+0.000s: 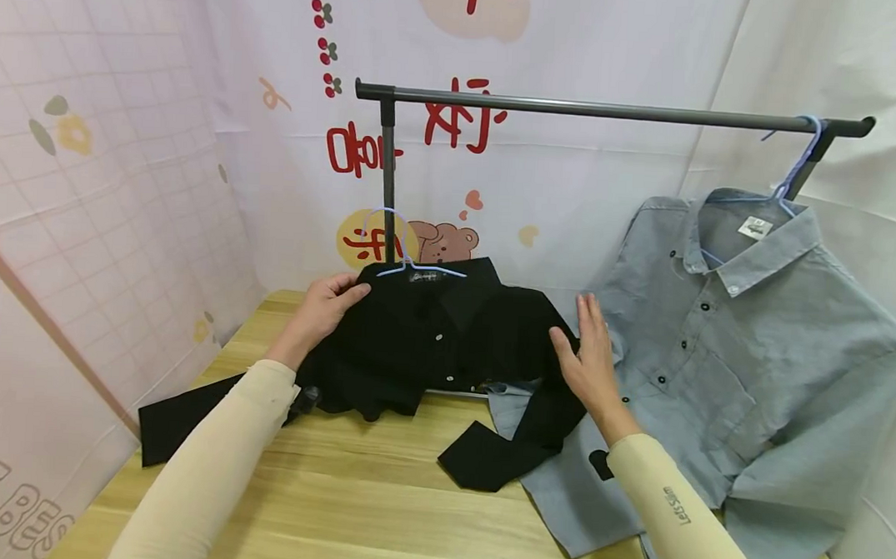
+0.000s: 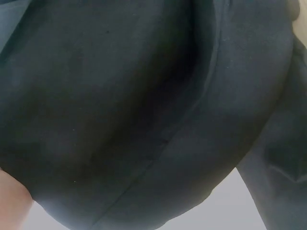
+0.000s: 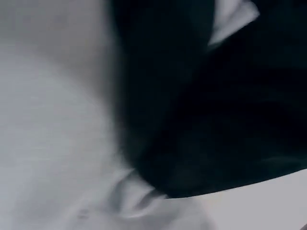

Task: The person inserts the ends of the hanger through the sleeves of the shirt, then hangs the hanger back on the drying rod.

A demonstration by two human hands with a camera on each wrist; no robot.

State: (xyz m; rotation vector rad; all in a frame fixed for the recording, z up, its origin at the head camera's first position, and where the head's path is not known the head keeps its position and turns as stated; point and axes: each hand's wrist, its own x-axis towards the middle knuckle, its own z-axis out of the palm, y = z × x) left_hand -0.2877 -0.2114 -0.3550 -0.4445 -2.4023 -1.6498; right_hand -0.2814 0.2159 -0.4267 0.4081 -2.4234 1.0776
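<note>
A black shirt [image 1: 408, 328] with white buttons lies spread above the table in the head view, with a light blue hanger [image 1: 422, 269] at its collar. The hanger's hook stands in front of the rack's left post, below the rail. My left hand [image 1: 328, 308] pinches the shirt at its left shoulder. My right hand [image 1: 589, 352] is beside the opposite shoulder, fingers straight; whether it touches the cloth, I cannot tell. Black cloth [image 2: 144, 105] fills most of the left wrist view. In the right wrist view, a black sleeve [image 3: 163, 96] hangs near pale cloth, blurred.
A dark metal rack [image 1: 575, 109] stands on the wooden table [image 1: 349, 492]. From its right end hangs a blue-grey shirt [image 1: 775, 360] on another hanger [image 1: 802, 153], its lower part reaching the table. A printed curtain [image 1: 571, 201] closes the back.
</note>
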